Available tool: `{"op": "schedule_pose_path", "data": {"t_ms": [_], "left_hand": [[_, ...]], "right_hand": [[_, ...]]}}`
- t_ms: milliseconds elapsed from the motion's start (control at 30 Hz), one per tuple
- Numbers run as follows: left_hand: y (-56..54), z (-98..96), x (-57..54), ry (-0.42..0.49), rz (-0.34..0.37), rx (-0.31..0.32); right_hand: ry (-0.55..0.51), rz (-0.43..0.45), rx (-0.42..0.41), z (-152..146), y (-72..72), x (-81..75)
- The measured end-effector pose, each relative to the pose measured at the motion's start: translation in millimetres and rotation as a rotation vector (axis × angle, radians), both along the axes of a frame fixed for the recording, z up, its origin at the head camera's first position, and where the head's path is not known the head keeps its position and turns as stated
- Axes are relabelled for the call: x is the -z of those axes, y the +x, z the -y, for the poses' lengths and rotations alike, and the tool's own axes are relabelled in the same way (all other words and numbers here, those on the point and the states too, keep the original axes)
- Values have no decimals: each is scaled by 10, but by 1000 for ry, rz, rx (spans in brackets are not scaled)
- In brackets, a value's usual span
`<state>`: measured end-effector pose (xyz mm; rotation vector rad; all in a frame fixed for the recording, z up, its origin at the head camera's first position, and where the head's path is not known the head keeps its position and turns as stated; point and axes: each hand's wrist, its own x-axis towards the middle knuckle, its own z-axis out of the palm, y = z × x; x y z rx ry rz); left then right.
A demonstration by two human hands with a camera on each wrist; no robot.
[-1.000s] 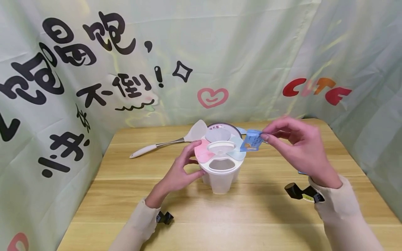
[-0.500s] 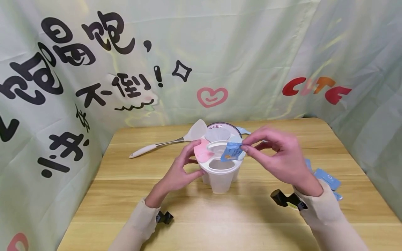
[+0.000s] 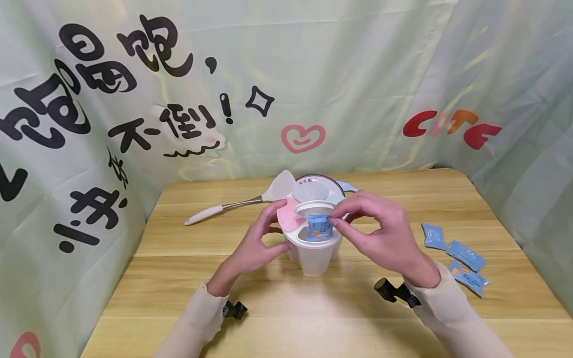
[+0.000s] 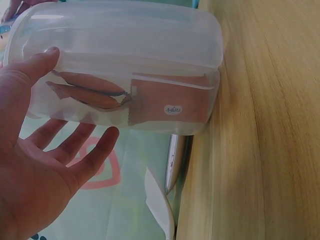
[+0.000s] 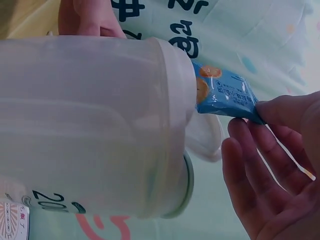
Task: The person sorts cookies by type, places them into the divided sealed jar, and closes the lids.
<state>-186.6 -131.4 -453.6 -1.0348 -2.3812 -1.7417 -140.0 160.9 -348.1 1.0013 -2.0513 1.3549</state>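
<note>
A translucent plastic container with a sectioned lid stands mid-table. Its front flap is tipped up, baring an oval opening; a pink flap sits to the left. My left hand grips the container's left side, thumb toward the front, fingers at the lid's edge. Thumb and fingertips of my right hand pinch a blue snack packet by one end. In the right wrist view, the packet's far end is right at the lid's rim. Reddish-brown packets show through the container's wall in the left wrist view.
Several blue packets lie at the right of the table. A white-handled spatula lies behind and left of the container. A dark-rimmed white dish and a light-blue item are behind it. A printed curtain backs the table.
My right hand has carried the blue packet leftward and down from beside the lid to over the front opening. The packets on the right have come into view. My left hand stays put.
</note>
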Motion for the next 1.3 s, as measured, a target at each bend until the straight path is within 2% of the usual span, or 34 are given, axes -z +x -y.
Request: {"op": "schedule_pose_path", "data": {"t_ms": [200, 367, 533, 700, 1000, 1300], "left_hand": [[-3, 4, 11, 3, -10, -2], [-4, -4, 7, 2, -10, -3], [-5, -7, 5, 1, -5, -4], [-14, -5, 16, 4, -11, -5], [-10, -4, 27, 8, -22, -4], [-11, -13, 15, 15, -33, -5]], "right_hand": [[-3, -20, -7, 51, -1, 29], [-32, -61, 24, 49, -11, 33], [-23, -71, -7, 46, -18, 38], [4, -56, -21, 51, -11, 67], [63, -20, 34, 40, 14, 107], [42, -19, 51, -29, 25, 125]]}}
